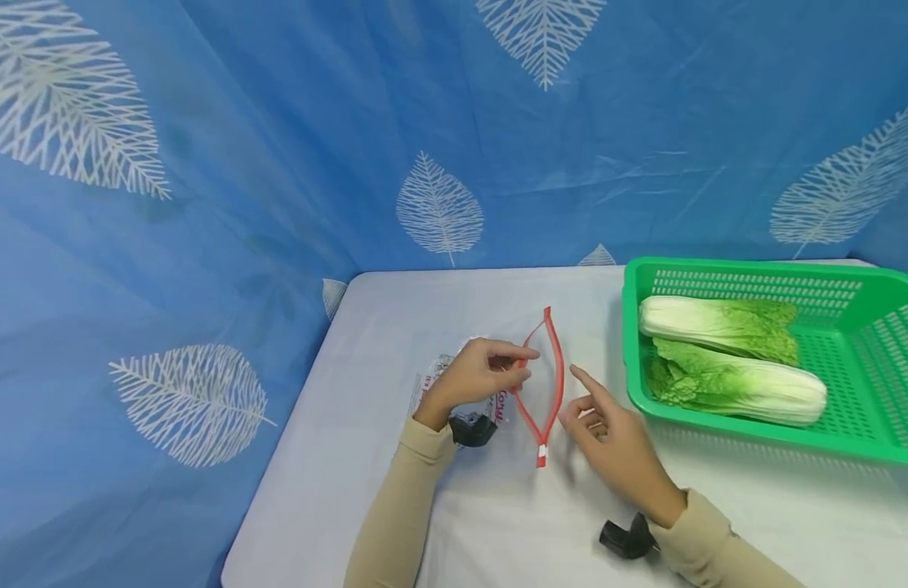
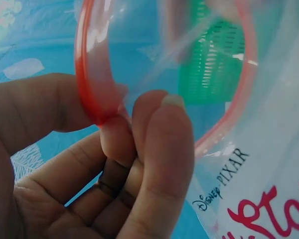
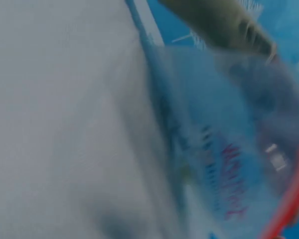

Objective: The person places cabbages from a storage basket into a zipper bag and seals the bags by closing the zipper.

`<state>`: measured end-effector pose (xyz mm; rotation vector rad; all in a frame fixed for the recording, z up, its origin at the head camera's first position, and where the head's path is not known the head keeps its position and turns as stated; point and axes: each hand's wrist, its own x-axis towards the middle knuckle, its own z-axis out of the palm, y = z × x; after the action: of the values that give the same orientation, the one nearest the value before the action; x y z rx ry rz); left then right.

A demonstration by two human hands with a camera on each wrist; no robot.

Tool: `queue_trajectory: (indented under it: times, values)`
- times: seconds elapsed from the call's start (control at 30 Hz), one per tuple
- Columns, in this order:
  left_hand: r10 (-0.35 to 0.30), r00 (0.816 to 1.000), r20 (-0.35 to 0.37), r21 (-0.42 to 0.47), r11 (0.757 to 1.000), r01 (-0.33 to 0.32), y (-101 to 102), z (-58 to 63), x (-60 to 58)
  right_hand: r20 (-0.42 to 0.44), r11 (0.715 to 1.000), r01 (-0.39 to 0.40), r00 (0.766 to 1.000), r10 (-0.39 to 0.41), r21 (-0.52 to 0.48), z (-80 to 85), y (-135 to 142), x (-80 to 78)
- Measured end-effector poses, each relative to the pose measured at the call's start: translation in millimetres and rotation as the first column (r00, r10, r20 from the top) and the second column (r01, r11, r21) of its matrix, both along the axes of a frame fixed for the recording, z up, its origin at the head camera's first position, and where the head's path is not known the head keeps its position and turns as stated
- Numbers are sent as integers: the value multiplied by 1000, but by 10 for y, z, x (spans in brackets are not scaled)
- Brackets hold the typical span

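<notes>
A clear zip bag [image 1: 559,384] with a red zip edge and printed lettering is spread at its mouth over the white table. My left hand [image 1: 472,374] pinches the near-left side of that red edge between thumb and fingers; the left wrist view shows the pinched rim [image 2: 81,62] close up. To the right of the mouth is my right hand [image 1: 614,441], apart from the bag, its index finger pointing forward and the other fingers loosely bent. In the right wrist view the bag [image 3: 224,164] is blurred and the right hand's fingers are hard to make out.
A green plastic basket [image 1: 634,343] stands at the right of the white table [image 1: 336,490]. Two heads of napa cabbage [image 1: 763,392] lie inside it, side by side. Blue cloth with white leaf prints [image 1: 439,208] hangs behind and to the left.
</notes>
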<state>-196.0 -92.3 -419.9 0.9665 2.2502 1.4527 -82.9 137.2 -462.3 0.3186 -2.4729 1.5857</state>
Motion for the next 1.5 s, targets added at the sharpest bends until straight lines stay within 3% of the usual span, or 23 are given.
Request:
queue_trajectory:
  times: [0.07,0.2,0.33,0.43,0.53,0.6,0.67,0.77,1.0,1.17,1.33,1.5]
  values:
    - [-1,1000,-8,-2,1000,0,-19,3,-3,-34,998,-16,999,18,62,226,70,134]
    - [2,1000,-16,-1,1000,-2,-51,14,-7,-94,995,-69,993,76,77,727,426,274]
    - [12,1000,-8,10,1000,-12,-75,25,-10,-151,990,-115,980,127,88,1074,948,183]
    - [17,1000,-2,14,1000,-17,-86,18,-19,-170,984,-107,977,131,142,1156,1353,19]
    - [20,1000,-2,14,1000,-20,-88,10,-29,-118,956,-67,987,104,285,1081,1749,-160]
    - [19,1000,3,17,1000,-19,-86,7,-34,-43,916,-70,995,95,395,967,1998,-259]
    - [15,1000,10,22,1000,-16,-80,5,-37,62,854,-104,995,84,510,832,2207,-318]
    - [4,1000,26,28,1000,-5,-69,-8,-42,186,806,-171,980,77,566,642,2455,-350]
    - [-1,1000,30,13,1000,1,-52,-41,-41,250,862,-172,967,54,478,403,2770,-400]
    - [3,999,38,21,1000,-3,-57,-46,-44,301,828,-208,952,50,521,350,2794,-435]
    - [0,999,48,27,1000,-1,-68,-54,-59,401,790,-303,912,80,533,309,2795,-459]
    - [11,999,51,-6,1000,-11,-79,-71,-62,408,783,-336,906,116,524,275,2804,-437]
